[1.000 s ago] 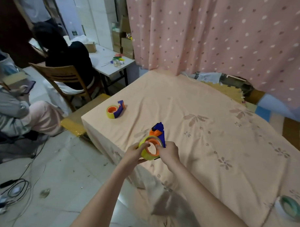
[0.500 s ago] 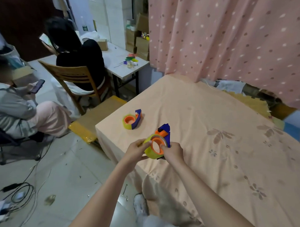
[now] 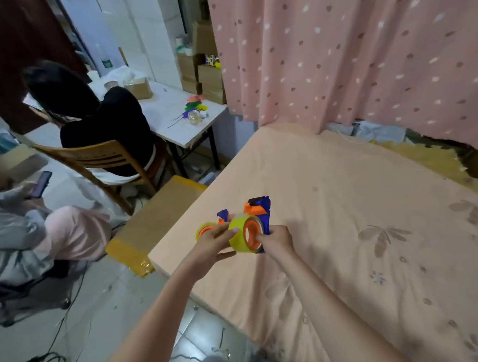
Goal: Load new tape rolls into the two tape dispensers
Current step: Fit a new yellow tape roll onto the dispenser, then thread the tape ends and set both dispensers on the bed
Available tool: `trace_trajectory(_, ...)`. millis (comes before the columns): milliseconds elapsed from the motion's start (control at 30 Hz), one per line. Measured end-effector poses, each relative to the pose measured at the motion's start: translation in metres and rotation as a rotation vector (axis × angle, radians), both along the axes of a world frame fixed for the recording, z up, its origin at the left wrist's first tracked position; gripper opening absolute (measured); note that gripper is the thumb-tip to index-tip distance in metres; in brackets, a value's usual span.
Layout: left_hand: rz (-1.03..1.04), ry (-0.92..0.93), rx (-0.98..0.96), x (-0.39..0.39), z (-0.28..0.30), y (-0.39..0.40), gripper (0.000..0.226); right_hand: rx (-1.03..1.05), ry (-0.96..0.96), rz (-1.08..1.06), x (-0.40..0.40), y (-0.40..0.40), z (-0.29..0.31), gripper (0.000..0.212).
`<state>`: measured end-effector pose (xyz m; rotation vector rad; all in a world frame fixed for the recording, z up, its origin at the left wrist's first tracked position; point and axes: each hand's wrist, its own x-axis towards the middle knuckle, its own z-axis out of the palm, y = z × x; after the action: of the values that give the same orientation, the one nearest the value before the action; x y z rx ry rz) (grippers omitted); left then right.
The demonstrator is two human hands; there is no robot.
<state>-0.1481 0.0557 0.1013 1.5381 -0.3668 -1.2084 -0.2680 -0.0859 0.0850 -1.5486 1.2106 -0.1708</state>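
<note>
I hold a blue and orange tape dispenser (image 3: 261, 208) above the table's near left corner, with a yellow tape roll (image 3: 237, 236) on its orange hub. My right hand (image 3: 277, 240) grips the dispenser's lower side. My left hand (image 3: 212, 241) presses its thumb and fingers on the yellow roll's outer face. A second dispenser (image 3: 207, 228), blue and orange with a yellow roll, lies on the cloth just behind my left hand, partly hidden by it.
A peach flowered cloth (image 3: 353, 225) covers the table. A pink dotted curtain (image 3: 345, 62) hangs behind it. On the left, a person sits on a wooden chair (image 3: 97, 159) at a white desk (image 3: 177, 119), and another sits nearer. A taped cardboard box (image 3: 155, 226) stands by the table's corner.
The view has swung left and closer. The held dispenser now overlaps the second dispenser on the cloth. Both hands keep their hold on the dispenser and roll.
</note>
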Motion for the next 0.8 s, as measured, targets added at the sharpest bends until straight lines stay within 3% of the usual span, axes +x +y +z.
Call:
trace_trajectory(200, -0.240, 0.096, 0.019, 0.037, 0.003, -0.038, 0.072, 0.133, -0.103, -0.033, 0.022, -0.020, -0.005, 0.013)
trace_trajectory(600, -0.542, 0.229, -0.012, 0.063, -0.012, -0.094, 0.074, 0.230, -0.208, -0.241, 0.028, -0.018, 0.010, 0.025)
trace_trajectory(700, -0.576, 0.219, -0.009, 0.062, -0.007, -0.104, 0.085, 0.179, -0.140, -0.284, 0.027, -0.017, 0.016, 0.025)
trace_trajectory(800, -0.580, 0.198, -0.013, 0.059, -0.004, -0.112, 0.081, 0.030, 0.032, -0.117, 0.020, -0.026, 0.028, 0.027)
